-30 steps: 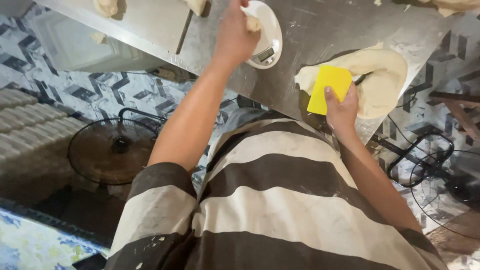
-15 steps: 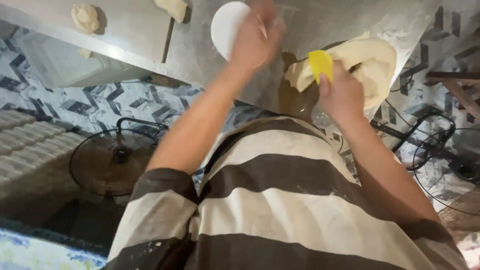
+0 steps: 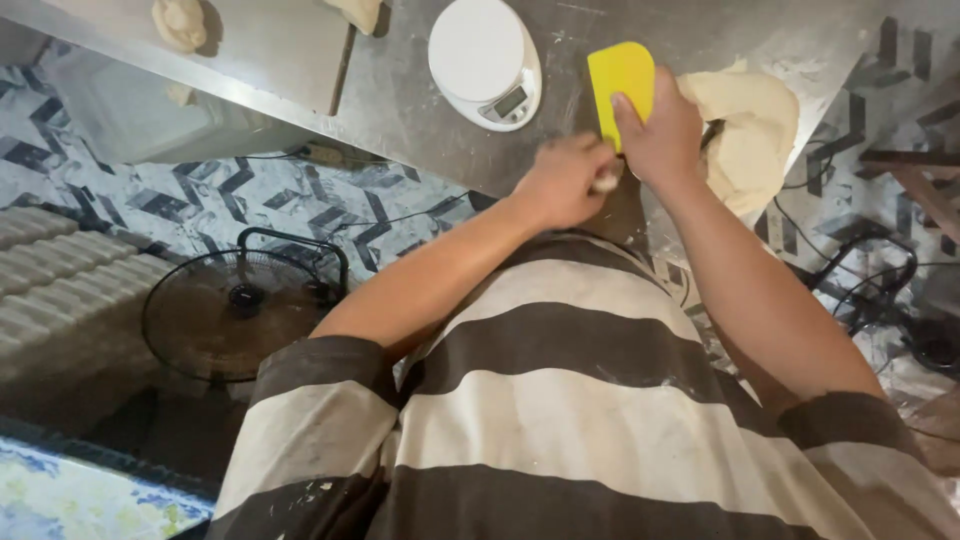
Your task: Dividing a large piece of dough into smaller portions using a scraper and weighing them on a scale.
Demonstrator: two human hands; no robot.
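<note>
A steel tabletop (image 3: 420, 95) runs across the top of the view above a floor of grey and white patterned tiles, where a black floor fan (image 3: 235, 315) stands beside a stack of pale ridged trays (image 3: 45, 290). Taking the round white kitchen scale (image 3: 485, 60) as the landmark: just to its right stands a yellow plastic dough scraper (image 3: 620, 85), upright with its edge toward the tabletop, and the right hand (image 3: 665, 140) grips it from below, fingers closed around its lower part with the thumb pressed on the yellow face. Farther right of the scale, just beyond that hand, a large mass of pale dough (image 3: 755, 125) lies at the corner of the tabletop, touching or nearly touching the hand. Below and to the right of the scale, near the front edge of the tabletop, the left hand (image 3: 565, 180) is curled, its fingers closed on a small pale piece of dough (image 3: 605, 183) right beside the right hand. Left of the scale, well apart, a small dough ball (image 3: 180, 22) sits near the far edge, and another dough lump (image 3: 355, 12) shows just left of the scale at the top edge. The person's brown and cream striped shirt (image 3: 560, 420) fills the lower view.
</note>
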